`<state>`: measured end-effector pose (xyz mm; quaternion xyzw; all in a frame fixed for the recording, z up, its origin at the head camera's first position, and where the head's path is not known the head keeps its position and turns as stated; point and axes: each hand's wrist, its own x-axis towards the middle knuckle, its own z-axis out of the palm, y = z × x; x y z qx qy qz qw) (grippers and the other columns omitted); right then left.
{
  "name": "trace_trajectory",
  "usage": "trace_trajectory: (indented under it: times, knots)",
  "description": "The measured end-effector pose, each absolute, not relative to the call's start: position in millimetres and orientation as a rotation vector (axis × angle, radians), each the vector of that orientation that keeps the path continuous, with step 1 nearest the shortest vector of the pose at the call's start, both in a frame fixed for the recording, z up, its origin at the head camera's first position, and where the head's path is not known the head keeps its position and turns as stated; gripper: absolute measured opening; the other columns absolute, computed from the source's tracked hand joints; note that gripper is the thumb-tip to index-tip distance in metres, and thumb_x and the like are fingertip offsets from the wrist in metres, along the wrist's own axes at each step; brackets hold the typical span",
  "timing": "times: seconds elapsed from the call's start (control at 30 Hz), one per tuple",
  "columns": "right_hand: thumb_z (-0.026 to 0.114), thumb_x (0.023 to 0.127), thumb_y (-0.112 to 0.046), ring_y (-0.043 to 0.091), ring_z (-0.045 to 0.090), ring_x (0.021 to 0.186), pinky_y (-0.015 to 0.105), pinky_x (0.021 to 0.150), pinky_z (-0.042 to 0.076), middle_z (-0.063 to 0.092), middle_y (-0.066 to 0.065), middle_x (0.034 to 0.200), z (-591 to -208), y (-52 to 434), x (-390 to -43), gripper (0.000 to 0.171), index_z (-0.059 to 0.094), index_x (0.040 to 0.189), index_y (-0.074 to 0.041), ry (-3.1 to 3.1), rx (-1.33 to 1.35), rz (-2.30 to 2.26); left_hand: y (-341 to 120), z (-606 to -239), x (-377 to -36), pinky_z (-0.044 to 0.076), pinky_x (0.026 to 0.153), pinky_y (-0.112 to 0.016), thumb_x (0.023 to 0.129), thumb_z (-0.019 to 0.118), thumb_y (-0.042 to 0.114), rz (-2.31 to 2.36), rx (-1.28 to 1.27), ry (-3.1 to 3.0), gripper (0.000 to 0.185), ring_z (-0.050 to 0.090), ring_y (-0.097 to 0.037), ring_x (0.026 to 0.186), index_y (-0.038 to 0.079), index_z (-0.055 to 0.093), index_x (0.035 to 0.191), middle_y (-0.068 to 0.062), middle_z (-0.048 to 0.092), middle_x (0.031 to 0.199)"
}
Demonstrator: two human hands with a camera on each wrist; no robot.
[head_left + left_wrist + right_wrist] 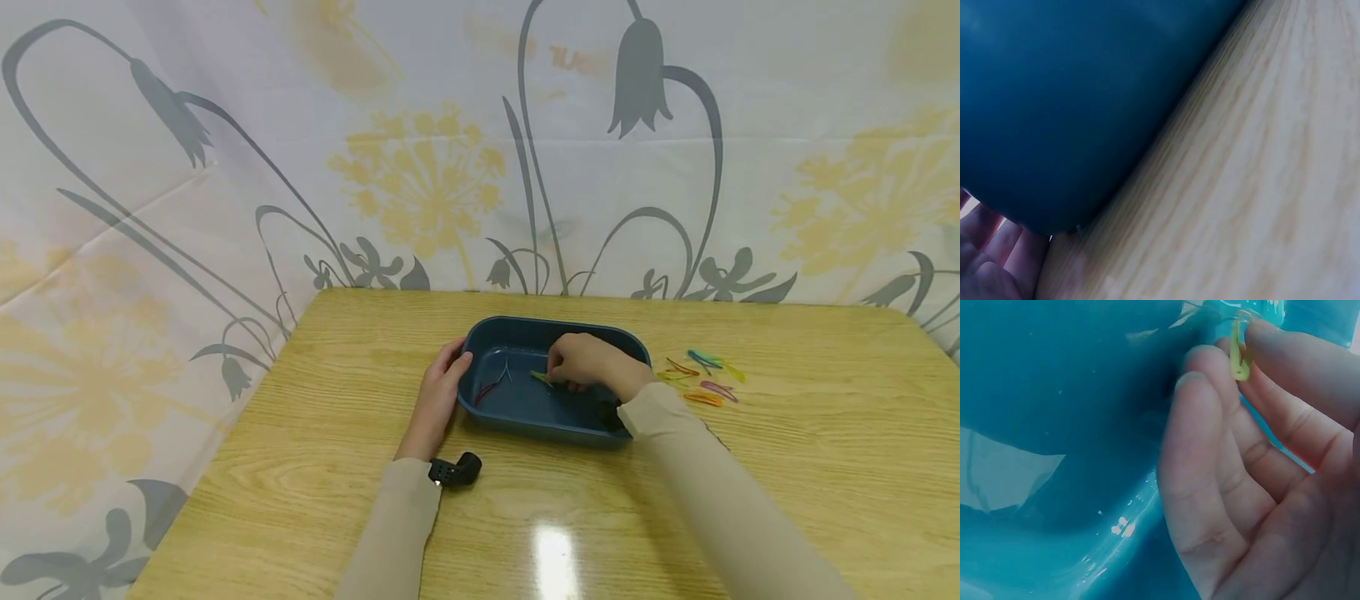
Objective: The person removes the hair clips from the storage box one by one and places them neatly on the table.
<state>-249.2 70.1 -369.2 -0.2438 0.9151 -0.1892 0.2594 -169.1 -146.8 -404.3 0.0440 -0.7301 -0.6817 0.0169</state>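
Observation:
A dark blue plastic tray [480, 404] sits in the middle of the wooden table. My right hand [581, 362] reaches into it and pinches a green hair clip [540, 377] just above the tray floor; in the right wrist view the green clip [1239, 356] shows between thumb and fingertips. My left hand [442, 387] rests against the tray's left wall, thumb on the rim. In the left wrist view the tray's outer wall [1066, 106] fills the frame, with my fingers [991, 262] at the bottom left. A red clip [486, 392] and a grey clip [504, 371] lie inside the tray.
Several coloured hair clips [701, 379] lie loose on the table right of the tray. A flower-patterned curtain [420, 150] hangs behind and to the left of the table. Bare wooden tabletop [825, 467] stretches to the front and right.

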Motion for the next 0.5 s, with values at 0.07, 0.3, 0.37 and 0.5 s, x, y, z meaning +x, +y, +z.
trace_trajectory:
  times: [0.07, 0.3, 0.37, 0.5]
  knots:
    - [0.054, 0.091, -0.014, 0.014, 0.057, 0.059, 0.027, 0.057, 0.048, 0.062, 0.005, 0.076, -369.8, 71.0, -249.1, 0.013, 0.065, 0.088, -0.008, 2.488, -0.655, -0.518, -147.0, -403.9, -168.8, 0.028, 0.107, -0.039, 0.096, 0.048, 0.026, -2.118, 0.14, -2.267, 0.041, 0.04, -0.021, 0.127, 0.012, 0.046, 0.135, -0.006, 0.046, 0.137]
    - [0.054, 0.091, -0.013, 0.014, 0.056, 0.059, 0.027, 0.058, 0.048, 0.062, 0.006, 0.076, -369.8, 75.0, -248.5, 0.012, 0.065, 0.091, -0.008, 2.499, -0.655, -0.521, -146.4, -402.2, -167.7, 0.028, 0.107, -0.038, 0.096, 0.048, 0.025, -2.129, 0.142, -2.27, 0.042, 0.04, -0.021, 0.127, 0.011, 0.045, 0.135, -0.007, 0.046, 0.137]
    - [0.054, 0.091, -0.013, 0.014, 0.056, 0.059, 0.027, 0.058, 0.047, 0.062, 0.005, 0.076, -369.3, 76.5, -248.6, 0.012, 0.065, 0.093, -0.008, 2.505, -0.667, -0.525, -146.2, -402.5, -168.0, 0.028, 0.107, -0.039, 0.096, 0.048, 0.025, -2.129, 0.148, -2.269, 0.042, 0.04, -0.021, 0.127, 0.01, 0.045, 0.135, -0.008, 0.045, 0.137]
    - [0.053, 0.092, -0.012, 0.014, 0.056, 0.06, 0.027, 0.059, 0.047, 0.061, 0.004, 0.076, -367.1, 79.7, -247.5, 0.012, 0.065, 0.094, -0.008, 2.517, -0.705, -0.532, -147.9, -410.9, -173.2, 0.028, 0.107, -0.039, 0.095, 0.049, 0.026, -2.142, 0.155, -2.253, 0.042, 0.04, -0.021, 0.127, 0.013, 0.045, 0.135, -0.006, 0.045, 0.138]
